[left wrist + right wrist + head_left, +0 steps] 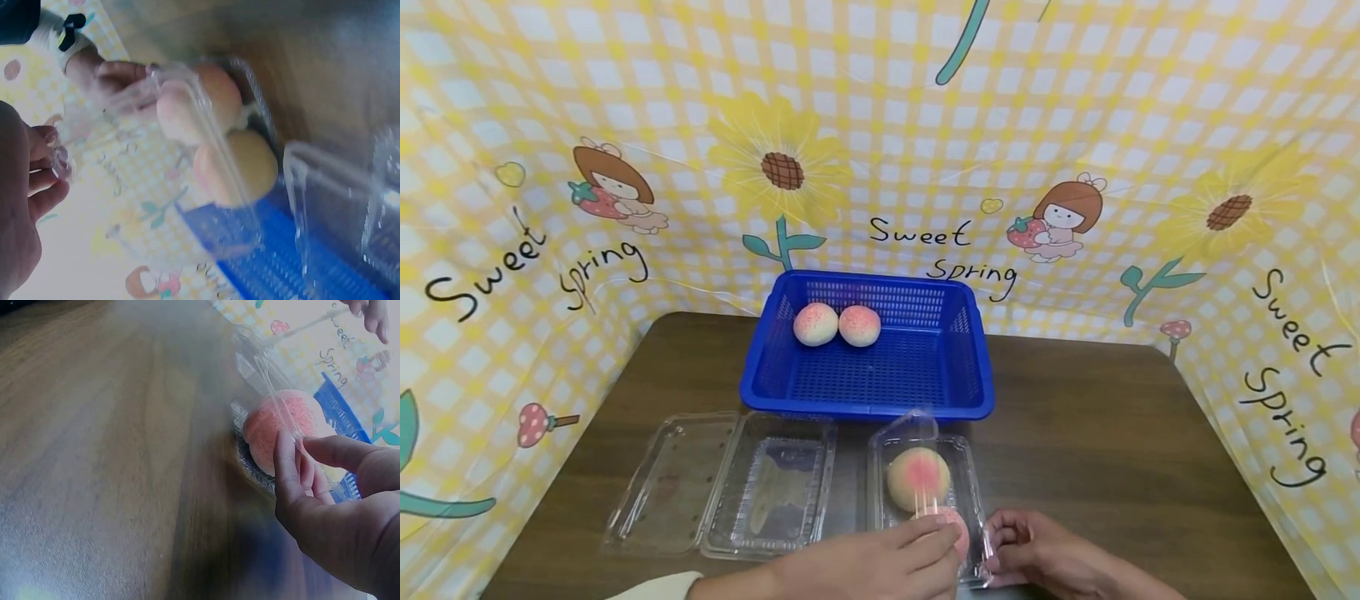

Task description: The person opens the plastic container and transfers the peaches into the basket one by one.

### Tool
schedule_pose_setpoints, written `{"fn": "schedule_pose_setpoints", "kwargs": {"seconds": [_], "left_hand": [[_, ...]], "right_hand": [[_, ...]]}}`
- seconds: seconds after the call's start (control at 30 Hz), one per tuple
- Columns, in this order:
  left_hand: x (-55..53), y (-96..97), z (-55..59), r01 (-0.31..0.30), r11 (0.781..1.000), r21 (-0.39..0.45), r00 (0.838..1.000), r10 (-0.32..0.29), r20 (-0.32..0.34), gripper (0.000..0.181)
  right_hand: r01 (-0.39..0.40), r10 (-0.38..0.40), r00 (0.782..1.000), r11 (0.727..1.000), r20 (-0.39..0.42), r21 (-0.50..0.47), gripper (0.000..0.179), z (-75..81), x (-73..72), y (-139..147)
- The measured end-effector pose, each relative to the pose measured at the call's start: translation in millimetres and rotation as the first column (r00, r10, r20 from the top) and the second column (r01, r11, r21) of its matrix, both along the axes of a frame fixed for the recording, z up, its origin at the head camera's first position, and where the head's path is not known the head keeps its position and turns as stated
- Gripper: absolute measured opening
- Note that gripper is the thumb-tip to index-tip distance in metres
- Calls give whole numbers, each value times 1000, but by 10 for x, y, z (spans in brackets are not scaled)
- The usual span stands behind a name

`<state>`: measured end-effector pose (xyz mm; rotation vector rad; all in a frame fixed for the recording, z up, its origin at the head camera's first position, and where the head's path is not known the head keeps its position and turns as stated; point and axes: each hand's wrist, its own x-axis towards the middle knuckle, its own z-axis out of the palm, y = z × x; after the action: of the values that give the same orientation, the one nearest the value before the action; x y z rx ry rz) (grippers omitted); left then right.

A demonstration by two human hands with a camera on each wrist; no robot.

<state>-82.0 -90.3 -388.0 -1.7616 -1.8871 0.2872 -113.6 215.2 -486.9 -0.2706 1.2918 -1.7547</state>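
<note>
A clear plastic clamshell box (973, 500) holds two peaches, a yellowish one with a pink blush (919, 477) at the far end and a pinker peach (284, 422) nearer me. Its transparent lid (219, 240) stands tilted up over the fruit. My left hand (880, 560) pinches the lid's free edge between fingers and thumb, seen best in the left wrist view. The right hand (1045, 550) grips the box's right edge, thumb and fingers on the rim in the right wrist view. In the head view the left hand partly hides the nearer peach.
A second clamshell box (767, 492) lies unfolded on the left of the brown wooden table (1097, 433), with no fruit in it. Behind both boxes stands a blue plastic basket (880, 408) with two pink-and-white peaches (816, 325) inside. A checked cloth (880, 150) hangs around the table.
</note>
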Motion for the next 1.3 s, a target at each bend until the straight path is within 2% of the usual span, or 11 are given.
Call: {"fn": "schedule_pose_setpoints", "kwargs": {"seconds": [0.1,0.23,0.43,0.57,0.7,0.77,0.87,1.0,1.17,1.3], "left_hand": [[-4,-101,86,10,1000,-5,999,-10,39,29],[7,-276,147,-2,1000,5,999,2,50,19],[18,-636,177,-70,996,-55,994,65,-86,27],[24,-834,105,-65,996,-59,997,63,-43,29],[16,-980,-17,-55,998,-16,997,56,55,28],[10,-1032,-97,-50,999,19,997,49,61,31],[-7,-1087,-219,-46,996,73,993,38,110,36],[-42,-1128,-301,-36,994,99,989,22,145,32],[-42,-1201,-321,-103,993,61,991,97,94,32],[-42,-1269,-328,-162,987,14,982,160,105,36]], "right_hand": [[11,-11,1000,1000,2,9,20,4,-7,34],[21,-22,1000,1000,7,21,20,12,-17,71],[31,-32,999,998,12,57,19,31,-40,91],[37,-37,999,996,5,87,19,59,-55,89],[48,-48,999,991,-1,124,20,90,-65,76],[55,-55,998,989,-5,134,20,90,-63,61],[69,-68,998,989,-16,131,21,84,-65,29],[87,-84,996,988,-24,128,23,100,-87,-15],[104,-103,995,984,-16,148,23,96,-81,-64],[126,-120,992,981,-48,146,23,73,-77,-106]]}}
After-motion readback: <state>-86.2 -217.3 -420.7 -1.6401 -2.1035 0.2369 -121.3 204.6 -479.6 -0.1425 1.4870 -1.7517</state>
